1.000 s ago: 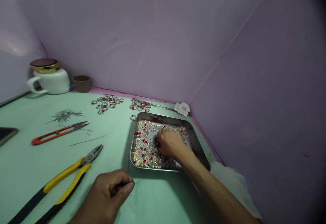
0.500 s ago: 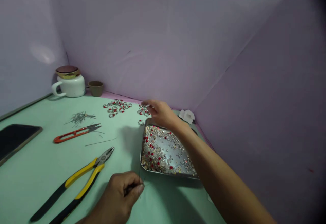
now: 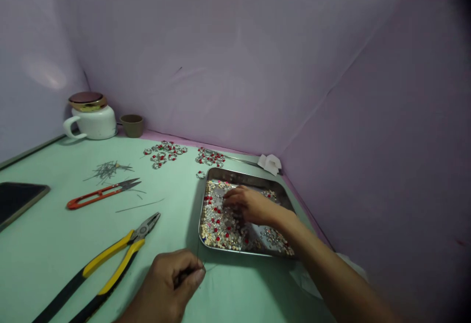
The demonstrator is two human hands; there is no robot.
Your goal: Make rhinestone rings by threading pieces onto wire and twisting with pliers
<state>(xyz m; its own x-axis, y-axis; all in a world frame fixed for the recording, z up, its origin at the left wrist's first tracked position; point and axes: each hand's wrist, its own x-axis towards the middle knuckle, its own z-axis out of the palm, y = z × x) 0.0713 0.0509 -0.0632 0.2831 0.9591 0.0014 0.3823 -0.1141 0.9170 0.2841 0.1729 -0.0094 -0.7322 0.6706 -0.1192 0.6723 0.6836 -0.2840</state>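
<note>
My left hand (image 3: 174, 281) is closed in a pinch near the front edge of view, just left of the tray. A thin wire (image 3: 197, 250) sticks up from between its thumb and forefinger. My right hand (image 3: 252, 206) reaches into a metal tray (image 3: 257, 172), its bent fingers apart over the loose beads. Clear, gold and red beads (image 3: 221, 225) lie thickest along the tray's left side. The right fingertips are partly hidden, and no held bead can be made out.
Pliers (image 3: 138, 237), orange thread snips (image 3: 101, 194) and cut wires (image 3: 108, 170) lie left. Beaded rings (image 3: 165, 152) and a second ring pile (image 3: 209, 157) sit behind. A phone (image 3: 20, 200), white mug (image 3: 96, 122), brown cup (image 3: 132, 126) and crumpled tissue (image 3: 270, 163) are around.
My right hand has moved from above the tray's far edge, near the ring pile, down into the beads. The left hand keeps its pinch on the wire. The view has shifted slightly.
</note>
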